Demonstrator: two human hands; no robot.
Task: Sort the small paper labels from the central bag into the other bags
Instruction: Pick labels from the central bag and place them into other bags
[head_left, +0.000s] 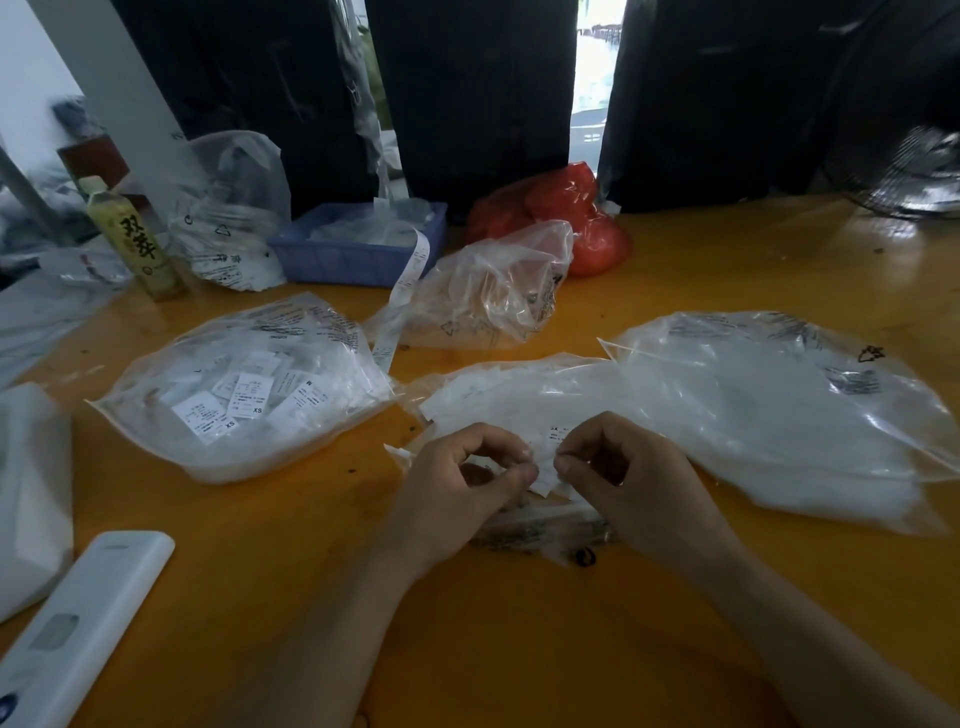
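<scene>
Labels pinched between left hand and right hand above central bag, probably being separated. Size print too blurred to read.

1. The white remote at the near-left corner of the surface is cut off by the picture's edges.
2. The white bag at the left edge is partly out of view.
3. Print on the small labels pinched between both hands is too small to read.
4. The central bag is partly hidden by the hands.
5. The fan at the far-right corner is blurred and cut off.
</scene>
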